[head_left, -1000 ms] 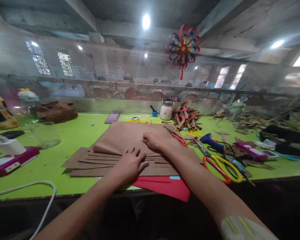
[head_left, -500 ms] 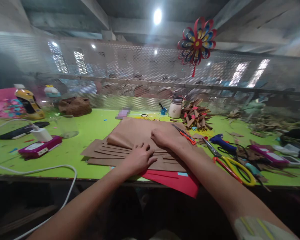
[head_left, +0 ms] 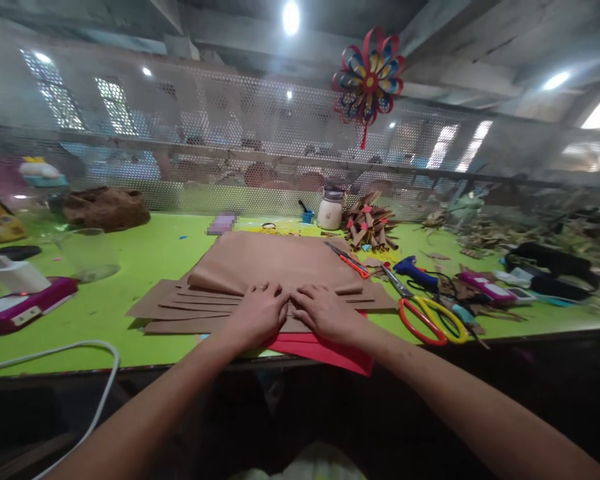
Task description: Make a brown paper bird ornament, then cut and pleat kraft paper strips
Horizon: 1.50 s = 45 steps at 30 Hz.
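Note:
A large brown paper sheet (head_left: 275, 257) is folded over, its rounded fold facing me. It lies on a fanned stack of brown paper sheets (head_left: 180, 322). My left hand (head_left: 260, 310) rests on the front fold with its fingers laid over the paper. Close beside it, almost touching, my right hand (head_left: 327, 313) presses on the same fold, fingers bent slightly and pointing inward. Neither hand appears to grip the paper, though the undersides of the fingers are hidden. Red paper (head_left: 325, 351) sticks out beneath the stack at the table's front edge.
Orange-handled scissors (head_left: 353, 262) lie on the sheet's right side. Farther right are larger scissors (head_left: 430, 320) with red and yellow handles and a blue glue gun (head_left: 415, 272). Paper cones (head_left: 373, 223) stand behind. A clear cup (head_left: 87, 257) and purple power strip (head_left: 45, 300) are left.
My right hand has come down from the middle of the sheet to the front fold, beside my left hand. My left hand has stayed near the fold. The view has turned slightly right.

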Available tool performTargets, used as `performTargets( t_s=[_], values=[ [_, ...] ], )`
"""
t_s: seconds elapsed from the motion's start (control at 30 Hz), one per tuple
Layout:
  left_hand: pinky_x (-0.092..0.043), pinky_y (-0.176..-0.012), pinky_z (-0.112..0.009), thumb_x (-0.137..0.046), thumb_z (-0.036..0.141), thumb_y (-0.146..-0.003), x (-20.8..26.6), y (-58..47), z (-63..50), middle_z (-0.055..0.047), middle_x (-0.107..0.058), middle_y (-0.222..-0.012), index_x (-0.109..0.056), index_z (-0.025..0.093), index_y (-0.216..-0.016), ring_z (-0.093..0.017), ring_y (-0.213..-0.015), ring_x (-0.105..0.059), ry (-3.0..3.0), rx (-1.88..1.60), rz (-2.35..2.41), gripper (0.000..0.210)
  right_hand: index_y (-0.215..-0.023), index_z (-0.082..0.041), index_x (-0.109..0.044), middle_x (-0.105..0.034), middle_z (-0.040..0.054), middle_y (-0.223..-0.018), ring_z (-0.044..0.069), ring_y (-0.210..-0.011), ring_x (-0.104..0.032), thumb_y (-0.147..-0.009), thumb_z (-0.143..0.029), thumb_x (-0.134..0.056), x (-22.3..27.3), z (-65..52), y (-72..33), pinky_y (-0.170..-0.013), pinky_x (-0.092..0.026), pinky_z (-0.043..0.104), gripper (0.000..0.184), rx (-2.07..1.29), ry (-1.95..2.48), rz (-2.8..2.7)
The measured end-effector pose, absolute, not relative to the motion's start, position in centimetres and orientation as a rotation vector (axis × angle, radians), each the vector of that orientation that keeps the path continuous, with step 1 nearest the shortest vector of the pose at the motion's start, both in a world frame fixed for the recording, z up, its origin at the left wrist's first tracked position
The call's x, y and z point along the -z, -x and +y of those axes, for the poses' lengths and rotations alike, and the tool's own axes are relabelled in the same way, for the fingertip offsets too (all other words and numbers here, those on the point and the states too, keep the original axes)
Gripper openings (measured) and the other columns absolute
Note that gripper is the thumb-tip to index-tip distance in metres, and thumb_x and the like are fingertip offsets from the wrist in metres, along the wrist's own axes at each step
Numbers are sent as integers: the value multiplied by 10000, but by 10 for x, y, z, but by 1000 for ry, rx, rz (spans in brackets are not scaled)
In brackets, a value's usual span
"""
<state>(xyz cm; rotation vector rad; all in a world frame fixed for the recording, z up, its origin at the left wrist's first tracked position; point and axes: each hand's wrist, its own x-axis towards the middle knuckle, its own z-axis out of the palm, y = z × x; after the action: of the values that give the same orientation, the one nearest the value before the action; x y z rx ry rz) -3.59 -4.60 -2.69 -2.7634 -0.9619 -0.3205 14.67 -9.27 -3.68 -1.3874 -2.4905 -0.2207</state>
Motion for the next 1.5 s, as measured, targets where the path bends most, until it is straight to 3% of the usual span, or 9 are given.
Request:
performTargets(
  t_s=[0.4, 0.63, 0.93, 1.13, 1.3, 1.5],
  values=[
    [-410, -830, -403, -338, 260, -901, 28, 34, -40, -115, -562, -1011, -579, 182, -1118, -247, -947, -521, 2726, 301, -945, 334, -1297, -116, -477, -466, 133, -1357, 260, -1262, -393, -915, -545, -242, 35, -121, -178, -1048, -267, 448, 621, 213, 1703, -2384],
    [-408, -853, -412, -347, 254, -895, 30, 34, -37, -127, -564, -1044, -587, 165, -1116, -259, -1003, -516, 2743, 328, -955, 338, -1247, -63, -519, -509, 181, -1302, 279, -1236, -423, -925, -499, -257, 52, -143, -209, -1037, -280, 444, 602, 381, 2012, -2105],
    [-415, -863, -417, -334, 257, -904, 29, 35, -38, -132, -572, -1061, -585, 163, -1124, -263, -1012, -523, 2734, 311, -950, 347, -1044, -116, -625, -610, 161, -1110, 282, -1140, -462, -907, -539, -280, 45, -141, -206, -959, -343, 436, 563, 467, 2041, -1991],
    [-405, -883, -429, -325, 270, -910, 31, 35, -38, -131, -569, -1080, -584, 170, -1130, -274, -1044, -511, 2707, 305, -938, 354, -1167, -144, -565, -531, 138, -1269, 273, -1224, -403, -910, -508, -326, 39, -135, -197, -1025, -255, 468, 506, 438, 1915, -2080],
    [-416, -873, -404, -326, 258, -909, 28, 35, -39, -132, -563, -1101, -566, 168, -1161, -246, -1006, -534, 2723, 290, -958, 360, -1248, -207, -508, -509, 104, -1309, 255, -1209, -425, -914, -533, -276, 39, -128, -186, -981, -314, 440, 521, 260, 1799, -2182],
    [-418, -871, -405, -322, 260, -907, 25, 33, -40, -136, -558, -1129, -548, 176, -1198, -254, -1031, -533, 2712, 244, -978, 378, -1284, -207, -483, -468, 106, -1355, 291, -1253, -379, -918, -538, -227, 47, -128, -186, -1000, -286, 485, 556, 239, 1827, -2146]
  ],
)
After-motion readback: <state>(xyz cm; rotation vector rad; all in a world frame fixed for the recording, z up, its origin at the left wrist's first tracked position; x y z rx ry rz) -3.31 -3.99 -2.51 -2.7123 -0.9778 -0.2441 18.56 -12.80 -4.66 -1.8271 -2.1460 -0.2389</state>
